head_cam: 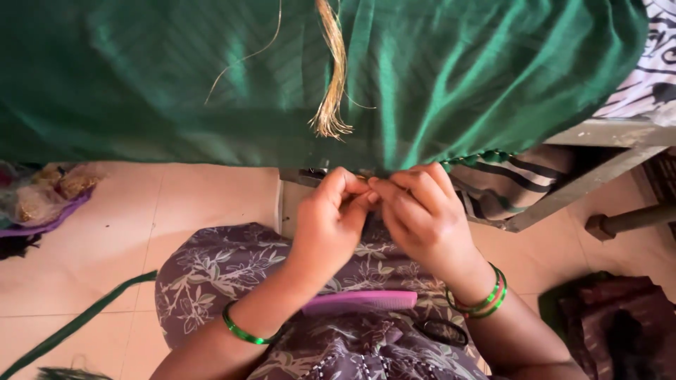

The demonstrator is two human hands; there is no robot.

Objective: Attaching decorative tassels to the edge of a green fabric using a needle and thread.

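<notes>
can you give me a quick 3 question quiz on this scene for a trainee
1. True or false: both hands pinch at the lower edge of the green cloth.
2. What lies across the lap? A) scissors B) a pink comb C) a ruler
3. Which wrist has more bangles?

Key:
1. True. The left hand and right hand meet fingertip to fingertip at the cloth's hem.
2. B. The comb rests on the floral lap.
3. The right: several green and red bangles; the left wears one green bangle.
</notes>
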